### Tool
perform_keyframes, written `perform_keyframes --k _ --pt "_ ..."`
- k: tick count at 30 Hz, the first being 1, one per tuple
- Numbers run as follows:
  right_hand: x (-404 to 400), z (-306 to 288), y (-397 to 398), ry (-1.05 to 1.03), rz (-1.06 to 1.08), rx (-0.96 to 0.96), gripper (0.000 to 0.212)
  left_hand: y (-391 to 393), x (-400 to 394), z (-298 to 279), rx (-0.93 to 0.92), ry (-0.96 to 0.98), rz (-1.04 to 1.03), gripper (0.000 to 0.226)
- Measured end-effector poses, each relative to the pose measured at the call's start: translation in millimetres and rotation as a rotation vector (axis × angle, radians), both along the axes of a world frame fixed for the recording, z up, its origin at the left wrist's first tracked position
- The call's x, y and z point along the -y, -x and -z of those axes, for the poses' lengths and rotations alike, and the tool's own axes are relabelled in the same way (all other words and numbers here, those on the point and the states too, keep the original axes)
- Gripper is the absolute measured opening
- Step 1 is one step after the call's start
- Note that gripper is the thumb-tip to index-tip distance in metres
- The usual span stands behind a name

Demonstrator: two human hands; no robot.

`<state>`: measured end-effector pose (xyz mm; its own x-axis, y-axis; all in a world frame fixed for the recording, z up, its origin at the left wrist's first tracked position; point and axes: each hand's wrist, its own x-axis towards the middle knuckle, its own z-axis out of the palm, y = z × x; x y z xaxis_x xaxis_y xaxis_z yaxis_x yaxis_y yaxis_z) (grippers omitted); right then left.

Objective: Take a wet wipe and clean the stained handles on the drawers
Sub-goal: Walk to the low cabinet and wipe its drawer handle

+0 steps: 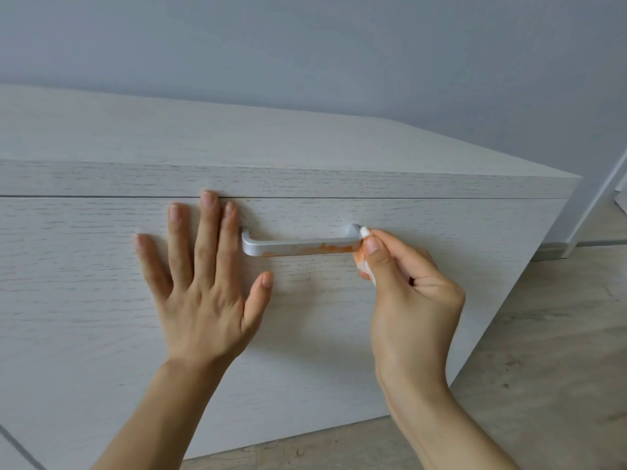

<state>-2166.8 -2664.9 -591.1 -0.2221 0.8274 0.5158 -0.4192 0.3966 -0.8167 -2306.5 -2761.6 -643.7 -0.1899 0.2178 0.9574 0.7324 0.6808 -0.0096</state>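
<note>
A silver bar handle (298, 244) is fixed to the pale wood drawer front (84, 266); orange stains streak its front face from the middle to the right end. My right hand (403, 293) pinches a folded white wet wipe (365, 247), tinged orange, against the handle's right end. My left hand (200, 273) lies flat with fingers spread on the drawer front, just left of the handle and touching nothing else.
The drawer unit's top (237, 140) runs back to a grey wall (339, 45). Its right corner ends near a white door frame (604, 198). Light wood-look floor (543, 351) lies to the right and below.
</note>
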Motion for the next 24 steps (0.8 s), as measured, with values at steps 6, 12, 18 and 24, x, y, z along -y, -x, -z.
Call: perform_keyframes --k 6,12,18,24 --pt "0 2 -9 -0.091 -0.025 -0.002 0.013 -1 0 -1 -0.001 -0.003 -0.003 0.068" --pt "9 9 2 -0.230 0.104 -0.066 0.010 -4 2 -4 0.013 0.015 0.001 0.068" --pt "6 10 3 -0.279 0.124 -0.093 0.012 -6 3 -6 0.029 0.010 0.021 0.067" --pt "3 11 0 -0.308 0.116 -0.060 0.017 -5 1 -5 0.020 -0.006 0.016 0.067"
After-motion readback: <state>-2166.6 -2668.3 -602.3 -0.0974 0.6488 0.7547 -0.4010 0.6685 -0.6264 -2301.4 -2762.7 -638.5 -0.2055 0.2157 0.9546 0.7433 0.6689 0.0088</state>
